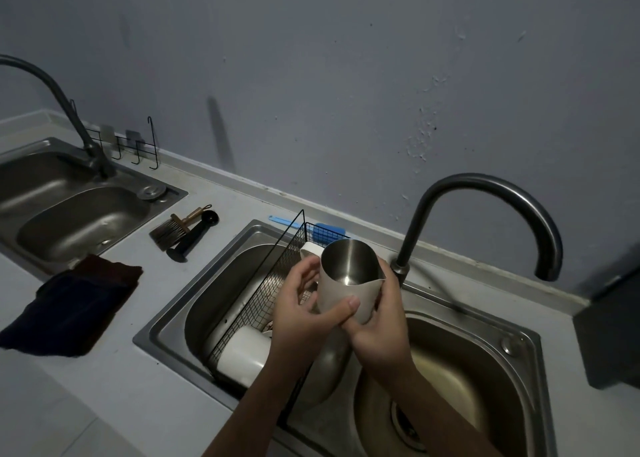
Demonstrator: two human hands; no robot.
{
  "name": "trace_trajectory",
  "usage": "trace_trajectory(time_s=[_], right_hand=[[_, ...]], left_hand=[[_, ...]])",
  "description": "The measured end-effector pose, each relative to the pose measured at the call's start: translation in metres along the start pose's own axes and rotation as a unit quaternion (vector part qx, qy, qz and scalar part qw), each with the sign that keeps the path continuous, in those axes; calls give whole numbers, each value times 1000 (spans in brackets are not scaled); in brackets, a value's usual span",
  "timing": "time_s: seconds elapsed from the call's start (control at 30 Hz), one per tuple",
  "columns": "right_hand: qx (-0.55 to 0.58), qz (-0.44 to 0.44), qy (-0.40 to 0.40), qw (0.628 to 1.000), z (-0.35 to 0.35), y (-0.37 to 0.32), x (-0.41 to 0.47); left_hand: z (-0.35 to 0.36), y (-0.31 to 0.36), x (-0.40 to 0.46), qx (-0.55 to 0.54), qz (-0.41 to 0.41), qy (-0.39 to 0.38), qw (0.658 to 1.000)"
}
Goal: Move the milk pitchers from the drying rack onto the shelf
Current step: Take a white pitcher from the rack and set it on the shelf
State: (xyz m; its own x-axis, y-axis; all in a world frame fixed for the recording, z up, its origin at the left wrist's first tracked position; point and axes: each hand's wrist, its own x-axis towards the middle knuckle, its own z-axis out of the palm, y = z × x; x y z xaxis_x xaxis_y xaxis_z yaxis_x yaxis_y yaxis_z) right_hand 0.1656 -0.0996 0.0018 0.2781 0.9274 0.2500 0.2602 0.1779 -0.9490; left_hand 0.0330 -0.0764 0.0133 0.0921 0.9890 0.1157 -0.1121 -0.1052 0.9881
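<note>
A steel milk pitcher (pixel 346 280) is held upright above the black wire drying rack (pixel 263 300), its open mouth facing me. My left hand (pixel 304 311) wraps its left side with the thumb across the front. My right hand (pixel 381 311) grips its right side and base. Inside the rack lie a white cup (pixel 244 352) at the near end, another white piece (pixel 311 248) at the far end, and a second steel vessel (pixel 329 363) partly hidden under my wrists. No shelf is in view.
The rack sits in the left basin of a double sink (pixel 519 338) with a curved dark faucet (pixel 485 221). A second sink (pixel 69 214) is at far left. A dark cloth (pixel 76 304), a brush (pixel 173 229) and a black tamper (pixel 194 238) lie on the counter. A dark box (pixel 609 325) stands right.
</note>
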Motion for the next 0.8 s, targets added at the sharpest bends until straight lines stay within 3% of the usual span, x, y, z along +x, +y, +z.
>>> trace_trajectory(time_s=[0.37, 0.8], right_hand=[[-3, 9, 8, 1000, -45, -1, -16], [-7, 16, 26, 1000, -156, 6, -52]], left_hand=[[35, -14, -12, -26, -13, -54, 998], [130, -18, -46, -15, -21, -124, 992]])
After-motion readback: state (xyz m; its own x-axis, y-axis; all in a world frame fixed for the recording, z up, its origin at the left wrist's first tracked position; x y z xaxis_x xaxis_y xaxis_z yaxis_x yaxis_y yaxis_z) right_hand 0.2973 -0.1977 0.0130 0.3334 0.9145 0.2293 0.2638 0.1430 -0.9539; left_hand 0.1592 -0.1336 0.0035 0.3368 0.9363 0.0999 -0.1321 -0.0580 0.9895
